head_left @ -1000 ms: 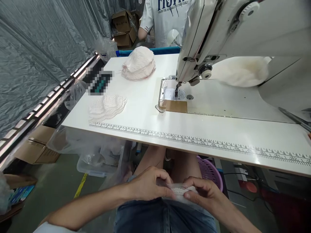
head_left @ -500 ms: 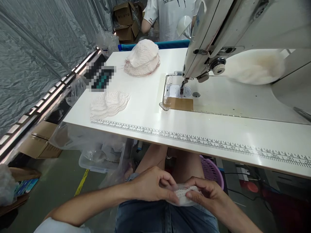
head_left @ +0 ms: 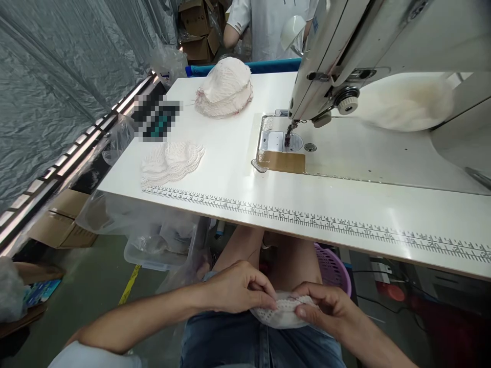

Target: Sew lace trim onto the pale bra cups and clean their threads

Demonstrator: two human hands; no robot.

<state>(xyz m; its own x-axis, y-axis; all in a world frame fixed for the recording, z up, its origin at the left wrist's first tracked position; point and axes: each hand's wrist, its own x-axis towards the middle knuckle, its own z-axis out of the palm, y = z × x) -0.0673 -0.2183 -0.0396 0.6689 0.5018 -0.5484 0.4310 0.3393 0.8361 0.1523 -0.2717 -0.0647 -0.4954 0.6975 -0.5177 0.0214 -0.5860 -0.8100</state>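
Note:
Below the table edge, over my lap, my left hand [head_left: 236, 286] and my right hand [head_left: 326, 306] both pinch a small white lace piece [head_left: 282, 313]. Each hand has its fingers closed on one end of it. On the white table [head_left: 230, 174] a flat lace piece [head_left: 171, 161] lies at the left near the printed ruler [head_left: 307, 220]. A domed stack of pinkish lace pieces [head_left: 225, 89] sits farther back. The sewing machine [head_left: 364, 46] stands at the right, its needle [head_left: 288, 137] over the metal plate.
Another pale heap [head_left: 406, 105] lies behind the machine. A person in a white shirt [head_left: 268, 25] stands beyond the table, with cardboard boxes [head_left: 197, 28] beside. Plastic sheeting [head_left: 57, 66] hangs at the left. A purple basket [head_left: 333, 268] and a clear bin [head_left: 161, 253] sit under the table.
Both hands stay in my lap on the lace piece; the fingers have shifted along it and more of the piece hangs below them. The camera tilted slightly.

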